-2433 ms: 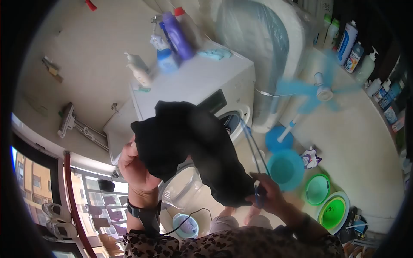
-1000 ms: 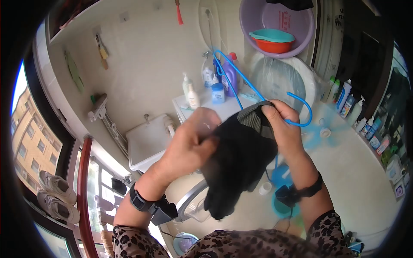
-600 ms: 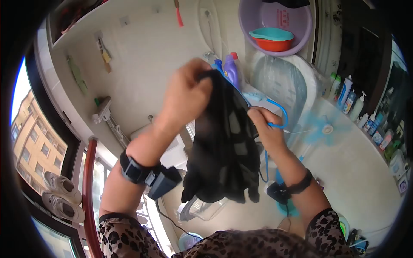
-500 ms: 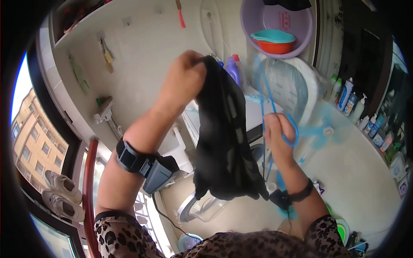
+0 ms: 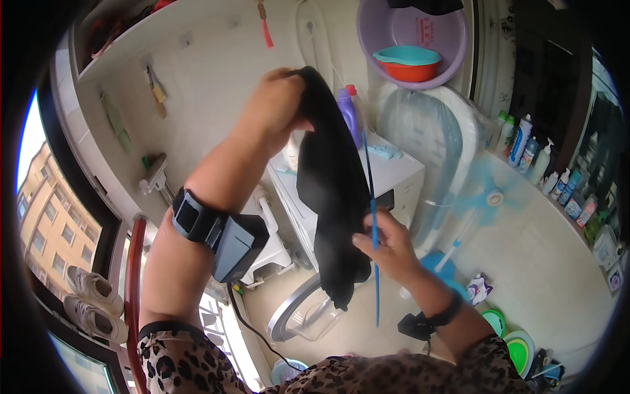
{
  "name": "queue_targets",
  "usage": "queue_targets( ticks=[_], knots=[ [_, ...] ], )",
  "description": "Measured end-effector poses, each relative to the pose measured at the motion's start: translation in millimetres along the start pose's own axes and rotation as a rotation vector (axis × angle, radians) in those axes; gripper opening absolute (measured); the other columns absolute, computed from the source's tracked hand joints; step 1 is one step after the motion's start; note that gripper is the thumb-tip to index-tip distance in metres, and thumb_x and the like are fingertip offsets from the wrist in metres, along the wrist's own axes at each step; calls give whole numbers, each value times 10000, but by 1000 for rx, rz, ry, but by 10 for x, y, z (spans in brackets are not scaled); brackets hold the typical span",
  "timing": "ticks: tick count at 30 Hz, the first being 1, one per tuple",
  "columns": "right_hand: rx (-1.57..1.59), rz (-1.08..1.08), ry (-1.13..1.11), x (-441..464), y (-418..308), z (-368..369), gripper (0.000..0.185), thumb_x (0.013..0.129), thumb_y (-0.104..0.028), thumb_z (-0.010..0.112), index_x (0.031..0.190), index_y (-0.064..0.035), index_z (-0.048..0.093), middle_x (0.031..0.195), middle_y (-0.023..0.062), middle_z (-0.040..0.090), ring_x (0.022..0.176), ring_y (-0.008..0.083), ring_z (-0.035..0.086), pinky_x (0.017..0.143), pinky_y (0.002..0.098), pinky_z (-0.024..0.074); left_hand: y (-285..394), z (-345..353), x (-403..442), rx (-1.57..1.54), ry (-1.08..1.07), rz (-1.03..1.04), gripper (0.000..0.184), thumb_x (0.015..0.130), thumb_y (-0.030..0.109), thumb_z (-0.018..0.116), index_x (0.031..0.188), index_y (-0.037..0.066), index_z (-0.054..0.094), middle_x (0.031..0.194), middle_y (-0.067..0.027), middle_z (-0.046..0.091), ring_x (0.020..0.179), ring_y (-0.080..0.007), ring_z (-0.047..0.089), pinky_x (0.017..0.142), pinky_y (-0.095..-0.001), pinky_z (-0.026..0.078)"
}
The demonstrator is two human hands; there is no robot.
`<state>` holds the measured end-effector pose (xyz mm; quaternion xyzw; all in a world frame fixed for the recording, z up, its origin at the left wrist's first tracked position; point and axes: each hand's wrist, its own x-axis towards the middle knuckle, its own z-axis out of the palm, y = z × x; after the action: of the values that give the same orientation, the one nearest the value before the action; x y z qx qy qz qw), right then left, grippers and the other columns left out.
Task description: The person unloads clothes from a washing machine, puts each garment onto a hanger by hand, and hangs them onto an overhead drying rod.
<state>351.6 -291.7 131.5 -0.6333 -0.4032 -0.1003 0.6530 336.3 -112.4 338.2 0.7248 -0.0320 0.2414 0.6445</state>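
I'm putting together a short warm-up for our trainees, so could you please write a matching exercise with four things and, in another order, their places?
1. Black garment
2. Blue hanger
3. Turquoise bowl
4. Pale shoes

a. In the right hand
b. Stacked on the red bowl
c. Beside the dark red rail
d. In the left hand

Pairs: 1-d, 2-a, 3-b, 4-c

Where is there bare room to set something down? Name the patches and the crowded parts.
Washing machine top: bare between the pale blue cloth and the front edge. Floor: bare patch between the open round door and the white sink. Crowded: around the purple bottle and the right-side bottle row.
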Motion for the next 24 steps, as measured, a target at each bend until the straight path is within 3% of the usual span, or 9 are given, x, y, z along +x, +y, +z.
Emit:
queue_targets(
  ticks=[4,6,8,12,14,16,18,21,24],
  knots=[
    [10,137,180,119,-79,-292,124,843,-120,620,843,-33,532,671,-13,493,604,56,443,530,224,374,-302,-566,150,70,111,-15,212,853,52,446,1034,3,544,844,-72,600,711,-163,612,572,-284,527],
    [179,186,285,277,-371,-457,118,844,-131,609,833,-43,532,667,-21,508,573,43,448,499,202,374,-547,-882,93,618,74,25,217,860,84,477,1051,2,541,824,-72,596,704,-155,617,475,-264,502],
    [459,235,317,395,-561,-412,108,840,-141,603,831,-56,537,674,-10,536,541,52,493,444,186,381,-775,-918,-48,532,47,-339,252,840,89,573,1077,9,540,870,-88,589,689,-170,622,404,-259,476],
    [629,532,99,503,-719,-303,135,850,-163,590,879,-39,545,756,60,614,588,145,611,490,275,534,-1267,-592,-594,153,-101,-325,395,764,71,721,1100,-4,528,1006,-116,563,852,-212,619,650,-303,542],
    [656,497,104,518,-683,-258,143,862,-159,580,897,-28,537,784,79,624,635,170,639,543,313,567,-1180,-411,-823,527,-39,87,343,803,100,699,1082,-17,538,1020,-91,564,910,-182,595,745,-304,511],
    [662,486,129,514,-671,-220,139,868,-151,576,906,-25,531,790,87,623,659,175,649,552,315,570,-1013,-275,-1039,450,117,222,168,839,81,659,956,-15,586,863,-55,609,727,-135,589,687,-282,496],
    [653,485,130,480,-649,-148,134,872,-136,578,908,-21,519,805,91,617,677,182,654,567,316,576,-946,-150,-1302,339,-63,164,207,801,144,689,912,3,585,755,-96,616,663,-210,609,616,-323,490],
    [634,469,120,406,-642,-17,133,871,-116,588,902,-18,503,823,88,606,687,183,654,580,312,582,-873,114,-1401,689,-209,93,302,771,202,719,945,1,577,780,-171,616,674,-285,624,619,-355,496],
    [580,419,45,360,-657,37,153,890,-134,549,924,-2,479,852,114,604,709,194,653,587,308,565,-1270,143,-1246,525,-175,263,338,771,185,709,998,-22,568,812,-169,631,729,-265,639,641,-343,493]
  ],
)
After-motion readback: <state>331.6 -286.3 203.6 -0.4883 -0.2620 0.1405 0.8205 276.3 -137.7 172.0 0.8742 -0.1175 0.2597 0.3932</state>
